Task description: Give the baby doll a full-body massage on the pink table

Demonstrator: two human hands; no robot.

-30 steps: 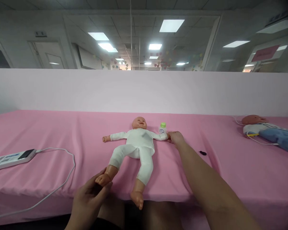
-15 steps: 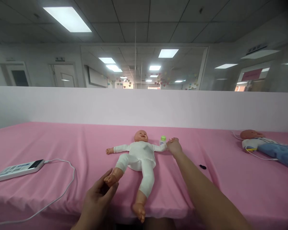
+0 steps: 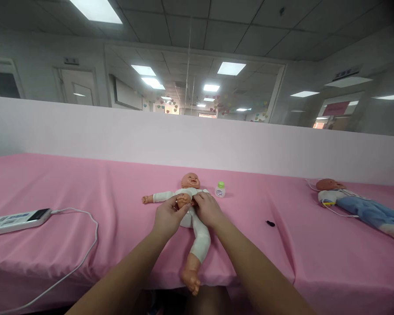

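Observation:
A baby doll [image 3: 201, 239] in a white suit lies on its back, head away from me, on a pink-covered table. My left hand [image 3: 168, 216] is closed round the doll's foot [image 3: 183, 200] on the left side, raised over its belly. Close beside that foot, my right hand [image 3: 208, 209] is closed on the doll's hand, which is mostly hidden by my fingers; the arm is bent in across the chest. The doll's other arm [image 3: 162, 196] stretches out to the left. Its other leg [image 3: 193, 262] points toward me, with the foot over the table's front edge.
A small bottle [image 3: 220, 190] with a green cap stands right of the doll's head. A black object [image 3: 270, 223] lies further right. On the far right is a second doll [image 3: 357, 203] in blue. A white device [image 3: 18, 222] with a cable [image 3: 95, 236] lies at left.
My left hand has lifted the doll's foot up and inward to its belly. My right hand has brought the doll's hand from the outstretched side in to the middle. The view has tilted slightly.

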